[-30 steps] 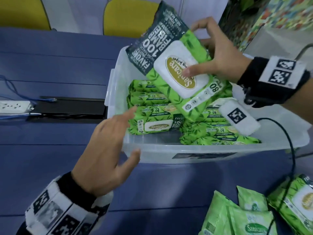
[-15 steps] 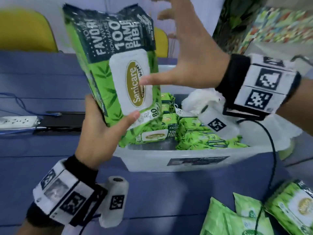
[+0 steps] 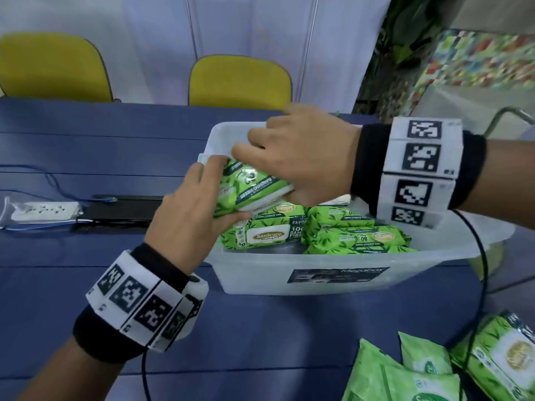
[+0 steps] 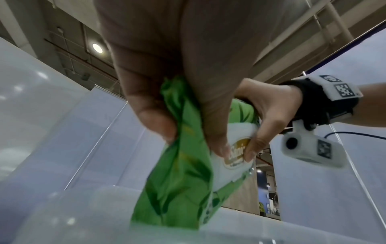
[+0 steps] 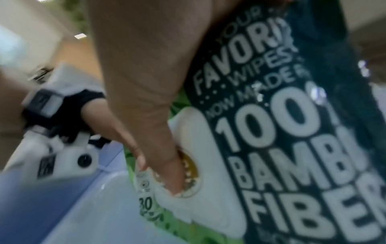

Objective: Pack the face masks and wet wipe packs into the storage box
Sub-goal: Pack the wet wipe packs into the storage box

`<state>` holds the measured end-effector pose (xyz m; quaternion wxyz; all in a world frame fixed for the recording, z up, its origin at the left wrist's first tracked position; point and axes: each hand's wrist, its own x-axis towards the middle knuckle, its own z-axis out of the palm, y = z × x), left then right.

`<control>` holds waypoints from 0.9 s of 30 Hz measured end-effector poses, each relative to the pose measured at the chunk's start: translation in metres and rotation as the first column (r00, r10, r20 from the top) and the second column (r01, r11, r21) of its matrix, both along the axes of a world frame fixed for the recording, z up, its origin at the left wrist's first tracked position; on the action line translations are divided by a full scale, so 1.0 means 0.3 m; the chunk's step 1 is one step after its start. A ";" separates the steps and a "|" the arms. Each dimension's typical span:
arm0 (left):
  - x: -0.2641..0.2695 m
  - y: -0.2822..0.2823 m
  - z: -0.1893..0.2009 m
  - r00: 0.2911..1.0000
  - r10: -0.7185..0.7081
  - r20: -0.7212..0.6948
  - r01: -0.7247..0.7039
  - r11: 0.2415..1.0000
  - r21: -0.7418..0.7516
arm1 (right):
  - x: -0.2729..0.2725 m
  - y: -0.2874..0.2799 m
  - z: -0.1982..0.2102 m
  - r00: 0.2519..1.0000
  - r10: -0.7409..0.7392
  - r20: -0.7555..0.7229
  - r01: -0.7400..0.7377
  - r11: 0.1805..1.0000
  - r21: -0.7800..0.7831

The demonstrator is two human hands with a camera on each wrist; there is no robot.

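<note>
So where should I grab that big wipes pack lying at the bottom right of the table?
Probably the big wipes pack by its two long edges, from above: it lies flat, lid up, soft sides free. A black cable crosses it, so lift gently.

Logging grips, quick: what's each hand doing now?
Left hand: gripping the wet wipe pack.
Right hand: gripping the same pack.

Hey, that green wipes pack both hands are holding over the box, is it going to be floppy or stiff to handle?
Probably soft: the wipes pack creases where the left hand pinches its end. Its glossy wrap may be slippery, which could be why the right hand grips it too. The flat white lid looks like its stiffest part.
</note>
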<state>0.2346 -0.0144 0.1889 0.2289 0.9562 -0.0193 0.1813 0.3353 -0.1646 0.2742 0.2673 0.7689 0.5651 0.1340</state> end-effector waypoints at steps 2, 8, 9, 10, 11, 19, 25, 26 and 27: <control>0.001 -0.002 -0.002 1.000 0.011 0.022 -0.011 1.000 -0.015 | 0.036 -0.020 -0.028 0.974 -0.127 -0.188 0.141 0.988 0.062; -0.053 0.010 -0.105 0.994 0.046 0.103 -0.037 0.996 -0.082 | 0.169 -0.044 -0.182 0.762 -0.342 -0.550 0.411 0.912 0.003; -0.072 0.012 -0.142 0.997 0.017 0.081 -0.013 0.999 -0.048 | 0.184 -0.042 -0.216 0.730 -0.362 -0.579 0.429 0.903 -0.022; -0.089 0.013 -0.177 0.998 -0.015 0.058 0.015 1.000 -0.002 | 0.198 -0.037 -0.253 0.706 -0.374 -0.601 0.437 0.898 -0.046; -0.104 0.013 -0.209 0.998 -0.048 0.038 0.046 0.998 0.050 | 0.209 -0.032 -0.289 0.692 -0.381 -0.613 0.435 0.898 -0.068; -0.107 0.037 -0.282 0.975 -0.217 -0.049 0.220 0.974 0.060 | 0.260 0.053 -0.488 0.755 -0.293 -0.587 0.225 0.956 -0.188; -0.109 0.040 -0.298 0.971 -0.237 0.009 0.237 0.970 0.049 | 0.233 0.085 -0.603 0.911 -0.166 -0.377 0.069 0.964 -0.257; -0.109 0.041 -0.300 0.971 -0.239 0.016 0.238 0.970 0.050 | 0.224 0.084 -0.633 0.922 -0.166 -0.350 0.068 0.959 -0.277; -0.109 0.041 -0.300 0.970 -0.243 0.019 0.242 0.969 0.050 | 0.214 0.081 -0.659 0.931 -0.168 -0.324 0.072 0.955 -0.288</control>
